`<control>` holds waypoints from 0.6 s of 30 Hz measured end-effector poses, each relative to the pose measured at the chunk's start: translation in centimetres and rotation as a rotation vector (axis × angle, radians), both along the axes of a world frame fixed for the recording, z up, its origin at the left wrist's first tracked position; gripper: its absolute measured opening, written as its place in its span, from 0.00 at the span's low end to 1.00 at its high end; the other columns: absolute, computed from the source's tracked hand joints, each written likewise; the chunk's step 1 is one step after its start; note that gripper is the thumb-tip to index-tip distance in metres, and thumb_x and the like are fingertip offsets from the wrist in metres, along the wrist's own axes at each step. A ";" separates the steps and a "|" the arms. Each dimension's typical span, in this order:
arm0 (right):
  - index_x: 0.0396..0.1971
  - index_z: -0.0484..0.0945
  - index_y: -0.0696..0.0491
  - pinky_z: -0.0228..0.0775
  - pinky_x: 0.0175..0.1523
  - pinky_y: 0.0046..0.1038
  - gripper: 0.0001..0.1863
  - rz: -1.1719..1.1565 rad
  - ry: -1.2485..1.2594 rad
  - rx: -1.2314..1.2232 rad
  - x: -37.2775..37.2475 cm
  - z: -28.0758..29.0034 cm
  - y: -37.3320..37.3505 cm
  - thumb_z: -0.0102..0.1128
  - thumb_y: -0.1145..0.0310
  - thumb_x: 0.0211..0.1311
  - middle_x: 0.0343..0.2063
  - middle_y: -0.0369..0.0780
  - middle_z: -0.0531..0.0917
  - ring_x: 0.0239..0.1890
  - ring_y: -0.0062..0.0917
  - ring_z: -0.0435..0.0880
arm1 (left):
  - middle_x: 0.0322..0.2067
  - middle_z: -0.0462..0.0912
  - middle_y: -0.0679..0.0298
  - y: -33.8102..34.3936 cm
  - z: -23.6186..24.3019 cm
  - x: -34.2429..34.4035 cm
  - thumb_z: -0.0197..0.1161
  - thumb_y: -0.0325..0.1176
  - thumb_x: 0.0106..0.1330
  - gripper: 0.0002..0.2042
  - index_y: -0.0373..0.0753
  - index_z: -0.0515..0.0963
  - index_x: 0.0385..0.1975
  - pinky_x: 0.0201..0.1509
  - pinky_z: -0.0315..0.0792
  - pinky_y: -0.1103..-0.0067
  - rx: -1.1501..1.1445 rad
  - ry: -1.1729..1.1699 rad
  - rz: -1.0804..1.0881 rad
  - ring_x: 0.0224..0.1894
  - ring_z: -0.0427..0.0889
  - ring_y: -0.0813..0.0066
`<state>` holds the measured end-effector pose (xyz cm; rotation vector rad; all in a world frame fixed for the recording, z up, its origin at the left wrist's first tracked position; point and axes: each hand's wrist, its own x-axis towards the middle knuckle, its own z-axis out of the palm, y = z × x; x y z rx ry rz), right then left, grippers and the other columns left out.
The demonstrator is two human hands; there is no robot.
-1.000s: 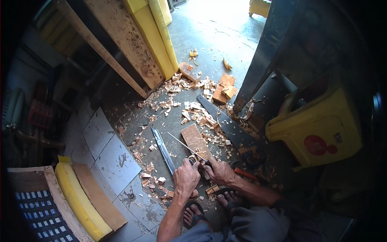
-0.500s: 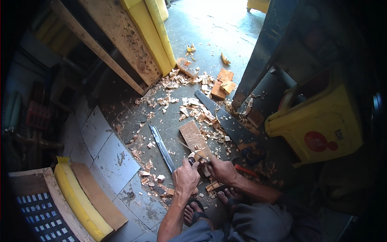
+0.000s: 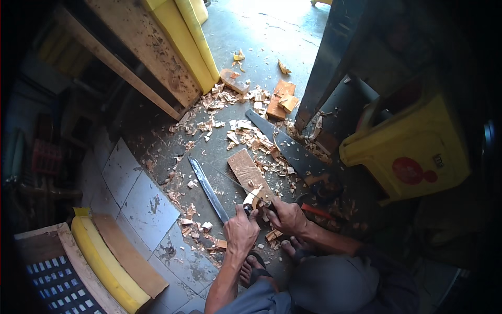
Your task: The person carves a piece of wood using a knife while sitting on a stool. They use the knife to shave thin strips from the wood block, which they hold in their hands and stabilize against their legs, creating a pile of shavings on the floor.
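My left hand is closed round a pale, curved wooden piece with a dark end showing at the fingers. My right hand grips the dark handle of a thin rod-like tool, which slants up to the left across the pale wood. A long bright metal blade reaches from the upper left down to my left hand; whether it is gripped or lies on the floor I cannot tell. Just beyond both hands, a flat brown board lies on the floor.
Wood chips litter the grey floor. A handsaw lies to the right, near a yellow plastic stool. Wood blocks rest by the dark door edge. At lower left stand a crate and a yellow padded piece.
The view has shifted slightly, so the floor things sit further left and up. More of the pale curved wood shows above my left hand. Both hands keep their grip.
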<state>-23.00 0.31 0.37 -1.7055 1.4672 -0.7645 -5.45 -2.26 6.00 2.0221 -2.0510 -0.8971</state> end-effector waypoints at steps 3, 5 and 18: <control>0.43 0.69 0.57 0.75 0.29 0.46 0.15 -0.055 0.172 0.097 -0.3 -0.8 0.1 0.60 0.63 0.67 0.23 0.54 0.81 0.27 0.52 0.84 | 0.22 0.81 0.39 0.3 0.1 -0.1 0.62 0.40 0.68 0.15 0.32 0.71 0.38 0.30 0.74 0.51 -0.053 0.030 -0.011 0.28 0.82 0.35; 0.44 0.69 0.57 0.75 0.27 0.44 0.14 -0.071 0.363 0.171 -0.7 -1.2 0.1 0.61 0.67 0.66 0.24 0.54 0.82 0.28 0.51 0.84 | 0.21 0.81 0.40 0.3 0.2 -0.1 0.62 0.40 0.68 0.14 0.33 0.71 0.38 0.30 0.73 0.51 -0.057 -0.013 -0.007 0.28 0.82 0.35; 0.43 0.69 0.56 0.74 0.29 0.48 0.15 -0.041 0.040 -0.064 -0.3 -1.4 1.7 0.62 0.66 0.65 0.28 0.53 0.82 0.28 0.53 0.83 | 0.21 0.79 0.38 1.2 0.0 0.4 0.62 0.40 0.68 0.16 0.32 0.70 0.38 0.32 0.72 0.50 -0.018 0.021 0.026 0.29 0.81 0.34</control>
